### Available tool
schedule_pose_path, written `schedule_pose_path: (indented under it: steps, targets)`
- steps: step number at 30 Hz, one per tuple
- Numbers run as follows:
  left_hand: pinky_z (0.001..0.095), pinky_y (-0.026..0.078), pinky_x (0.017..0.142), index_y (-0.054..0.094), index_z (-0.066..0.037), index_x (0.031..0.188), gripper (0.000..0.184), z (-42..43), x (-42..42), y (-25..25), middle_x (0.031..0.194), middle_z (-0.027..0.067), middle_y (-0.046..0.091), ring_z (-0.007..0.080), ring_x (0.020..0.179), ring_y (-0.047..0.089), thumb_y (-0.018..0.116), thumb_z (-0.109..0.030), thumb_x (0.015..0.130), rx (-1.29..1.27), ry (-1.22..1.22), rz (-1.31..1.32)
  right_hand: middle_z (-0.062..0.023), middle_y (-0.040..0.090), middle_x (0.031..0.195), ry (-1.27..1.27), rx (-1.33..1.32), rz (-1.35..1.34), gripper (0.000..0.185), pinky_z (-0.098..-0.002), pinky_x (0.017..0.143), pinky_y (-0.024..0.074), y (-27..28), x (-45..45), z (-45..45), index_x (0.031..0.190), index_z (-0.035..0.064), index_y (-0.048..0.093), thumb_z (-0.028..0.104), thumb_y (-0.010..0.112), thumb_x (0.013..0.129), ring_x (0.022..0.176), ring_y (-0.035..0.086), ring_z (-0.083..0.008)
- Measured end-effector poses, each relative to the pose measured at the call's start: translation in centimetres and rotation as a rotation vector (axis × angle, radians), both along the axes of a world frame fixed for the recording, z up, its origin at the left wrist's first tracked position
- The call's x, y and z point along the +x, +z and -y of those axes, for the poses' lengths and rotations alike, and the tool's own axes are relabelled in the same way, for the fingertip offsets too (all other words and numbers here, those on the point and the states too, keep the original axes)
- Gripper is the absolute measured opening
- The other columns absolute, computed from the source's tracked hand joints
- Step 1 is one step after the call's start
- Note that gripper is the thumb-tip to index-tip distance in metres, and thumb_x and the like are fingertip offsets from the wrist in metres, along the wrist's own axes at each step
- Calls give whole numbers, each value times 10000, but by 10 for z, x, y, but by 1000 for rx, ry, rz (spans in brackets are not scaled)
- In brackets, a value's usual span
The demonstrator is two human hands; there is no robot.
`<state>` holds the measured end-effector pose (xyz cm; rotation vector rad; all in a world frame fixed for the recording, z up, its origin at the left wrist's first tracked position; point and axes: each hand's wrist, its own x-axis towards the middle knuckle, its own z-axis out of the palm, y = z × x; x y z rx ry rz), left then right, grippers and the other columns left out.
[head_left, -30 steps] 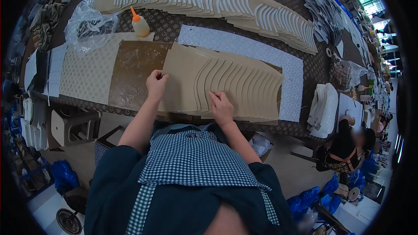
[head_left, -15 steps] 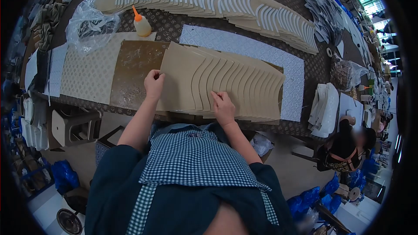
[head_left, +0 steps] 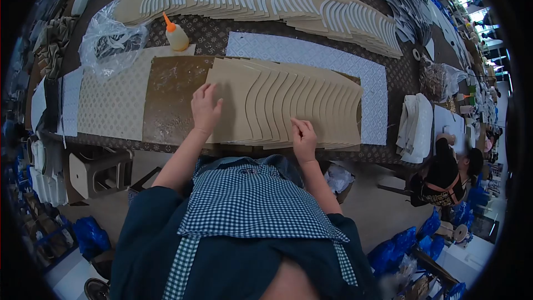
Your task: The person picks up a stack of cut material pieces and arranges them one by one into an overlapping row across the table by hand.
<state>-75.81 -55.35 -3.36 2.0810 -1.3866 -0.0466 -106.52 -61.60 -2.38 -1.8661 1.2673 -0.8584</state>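
The left hand (head_left: 206, 110) covers part of the left edge of the beige sheets (head_left: 286, 103), and at the right hand (head_left: 303, 135) the fingertips are too small to show what, if anything, they grip! Those sheets hide part of the brown board (head_left: 175, 94), the dark shirt (head_left: 147, 247) runs off the bottom, and a person (head_left: 441, 186) far right is blurred.

Plain tan sheets (head_left: 234, 100), dark-and-white checked apron (head_left: 252, 205), dark teal shirt (head_left: 233, 266), brown patterned tablecloth (head_left: 210, 34), orange bottle tip (head_left: 169, 23)
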Motion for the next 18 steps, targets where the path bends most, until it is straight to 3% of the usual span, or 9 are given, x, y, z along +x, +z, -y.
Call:
schedule_pose_path:
  steps: [4, 7, 8, 11, 18]
  targets:
    - [440, 358, 1024, 543, -145, 1259, 519, 8, -38, 12, 1323, 96, 482, 315, 1260, 420, 674, -189, 759, 163, -361, 31, -80, 602, 941, 48, -21, -199, 243, -310, 671, 501, 6, -4, -28, 1078, 106, 673, 77, 592, 851, 765, 618, -235]
    - [475, 316, 1056, 545, -171, 1262, 525, 10, -66, 14, 1372, 81, 457, 297, 1322, 374, 674, -202, 754, 122, -647, 117, -72, 586, 961, 48, -102, -290, 291, -326, 689, 513, 4, 5, -45, 1106, 141, 672, 83, 598, 831, 801, 618, -241]
    - [522, 288, 1067, 541, -203, 1273, 481, 10, -74, 13, 1418, 59, 423, 272, 1336, 360, 633, -251, 803, 163, -714, 126, -70, 584, 964, 36, -112, -303, 292, -328, 689, 514, 4, 6, -48, 1105, 142, 673, 83, 600, 829, 809, 619, -240]
    - [547, 295, 1054, 550, -215, 1268, 475, 7, -85, 6, 1428, 45, 414, 269, 1340, 353, 638, -273, 805, 223, -839, 130, -66, 581, 965, 10, -162, -315, 287, -325, 690, 514, 2, 9, -52, 1102, 142, 674, 90, 606, 827, 827, 619, -236]
    - [537, 291, 1060, 551, -193, 1260, 481, 19, -98, 19, 1383, 37, 447, 257, 1331, 355, 652, -282, 799, 344, -805, 157, -69, 586, 898, -45, -61, -201, 286, -336, 676, 516, 0, -13, -67, 1116, 130, 665, 117, 614, 834, 757, 618, -247]
